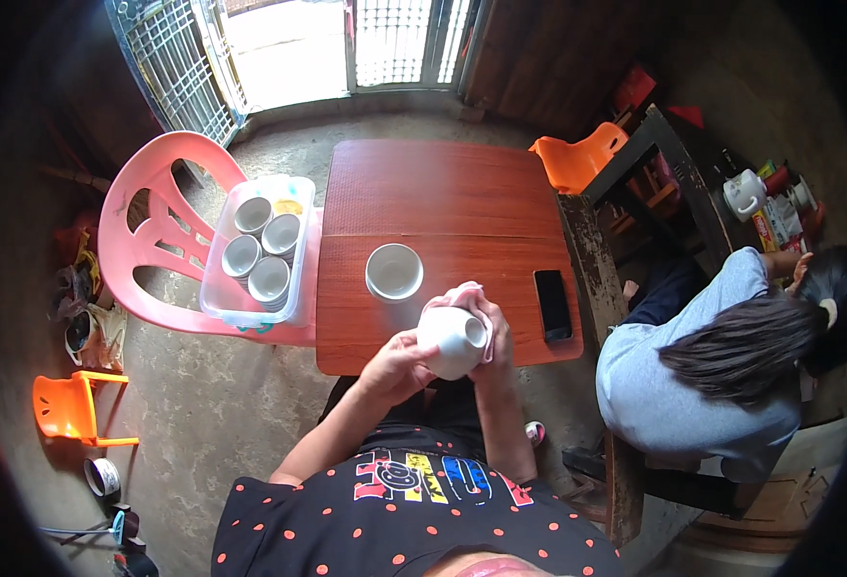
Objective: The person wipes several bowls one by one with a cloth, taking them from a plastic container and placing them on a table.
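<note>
A white bowl [446, 342] is held between my two hands over the near edge of the red-brown wooden table [438, 187], tilted with its foot towards the right. My left hand [398, 364] grips its left side. A pink cloth [466, 297] is in my right hand [494, 332], pressed against the bowl's far right side; some fingers of that hand are hidden behind bowl and cloth. On the table, just beyond my hands, stands another white bowl [394, 272], its opening upward. A clear plastic bin [306, 249] with several stacks of white bowls [269, 280] stands to the left.
The bin rests on a pink plastic chair [171, 151]. A black phone [553, 306] lies at the table's right edge. Beyond it, a person in a grey top [690, 382] sits on a dark wooden bench [596, 252]. Small orange chairs [70, 409] stand at left and far right.
</note>
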The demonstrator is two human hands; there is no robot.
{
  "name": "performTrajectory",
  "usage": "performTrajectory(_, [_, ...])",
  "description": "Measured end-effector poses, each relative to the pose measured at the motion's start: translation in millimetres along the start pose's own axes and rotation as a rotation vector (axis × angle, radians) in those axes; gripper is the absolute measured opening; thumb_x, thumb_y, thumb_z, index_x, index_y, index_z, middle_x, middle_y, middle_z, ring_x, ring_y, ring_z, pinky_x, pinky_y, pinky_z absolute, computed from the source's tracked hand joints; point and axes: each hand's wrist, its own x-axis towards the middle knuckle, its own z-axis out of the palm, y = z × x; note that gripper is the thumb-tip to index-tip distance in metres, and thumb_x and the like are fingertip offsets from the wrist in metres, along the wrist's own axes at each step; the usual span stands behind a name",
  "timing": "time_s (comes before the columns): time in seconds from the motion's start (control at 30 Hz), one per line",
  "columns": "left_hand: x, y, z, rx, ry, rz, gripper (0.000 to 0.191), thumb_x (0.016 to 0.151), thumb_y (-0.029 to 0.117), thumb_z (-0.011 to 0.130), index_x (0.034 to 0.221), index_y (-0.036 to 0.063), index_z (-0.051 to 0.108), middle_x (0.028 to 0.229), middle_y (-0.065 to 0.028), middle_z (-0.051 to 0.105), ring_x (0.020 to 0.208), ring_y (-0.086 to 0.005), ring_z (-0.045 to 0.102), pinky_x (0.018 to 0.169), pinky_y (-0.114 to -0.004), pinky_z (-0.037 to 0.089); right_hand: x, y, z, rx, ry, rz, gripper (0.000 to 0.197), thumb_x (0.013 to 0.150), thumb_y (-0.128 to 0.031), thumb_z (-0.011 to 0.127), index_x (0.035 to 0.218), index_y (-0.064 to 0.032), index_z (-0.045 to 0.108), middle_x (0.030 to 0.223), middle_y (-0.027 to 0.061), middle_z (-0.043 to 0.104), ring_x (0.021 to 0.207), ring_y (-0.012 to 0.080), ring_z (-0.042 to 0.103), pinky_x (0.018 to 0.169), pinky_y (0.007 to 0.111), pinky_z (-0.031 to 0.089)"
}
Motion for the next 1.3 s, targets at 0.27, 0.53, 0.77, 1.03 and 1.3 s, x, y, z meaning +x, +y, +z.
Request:
performTrajectory(0.27, [-5.5,5.1,9.3,0.355,-0.044,0.007,0.030,0.084,0.009,0.068,0.110,-0.0046,0.059,0.096,-0.0086,0.065,0.083,-0.0139,0.063,0.075,-0.029,0.051,5.5,-2.2,-0.6,0.110,-0.230,0.036,0.039,0.097,-0.031,0.030,0.099,-0.0009,0.055,0.101,0.0159,0.057,0.098,0.0271,0.056,0.091,0.037,0.045])
performTrajectory(0.53, [-3.6,12.8,-14.4,-0.394,0.062,0.080,0.045,0.095,0.021,0.052,0.132,-0.0002,0.040,0.125,-0.0148,0.054,0.112,-0.0267,0.056,0.096,-0.043,0.047,-22.2,29.3,15.7,-1.363,0.005,-0.774,0.070,0.098,-0.051,0.026,0.141,0.0043,0.028,0.149,0.0230,0.026,0.139,0.0358,0.023,0.114,0.045,0.013])
performTrajectory(0.77, [-6.2,1.7,-9.5,0.100,0.027,0.186,0.027,0.092,0.019,0.058,0.108,-0.0026,0.055,0.093,-0.0089,0.063,0.080,-0.0145,0.062,0.069,-0.025,0.052,-3.8,10.8,18.7,-1.548,-0.090,-0.791,0.030,0.092,-0.023,0.051,0.114,-0.0047,0.060,0.116,0.0157,0.057,0.109,0.0391,0.054,0.090,0.046,0.045])
performTrajectory(1.03, [-10.7,0.4,-26.4,0.357,0.031,0.198,0.032,0.092,0.015,0.059,0.118,-0.0038,0.054,0.103,-0.0081,0.063,0.091,-0.0129,0.061,0.081,-0.029,0.051,-7.8,28.8,13.1,-1.036,0.019,-0.536,0.025,0.094,-0.017,0.051,0.111,-0.0004,0.060,0.125,0.0206,0.054,0.120,0.0348,0.049,0.097,0.039,0.040])
performTrajectory(1.3, [-21.4,8.6,-35.4,1.057,-0.118,0.047,0.025,0.091,0.006,0.058,0.114,-0.0031,0.056,0.102,-0.0089,0.063,0.098,-0.0131,0.057,0.088,-0.030,0.046,1.2,7.0,11.0,-1.481,-0.334,-0.569,0.019,0.086,-0.017,0.055,0.091,-0.0044,0.067,0.104,0.0132,0.064,0.104,0.0276,0.059,0.089,0.041,0.047])
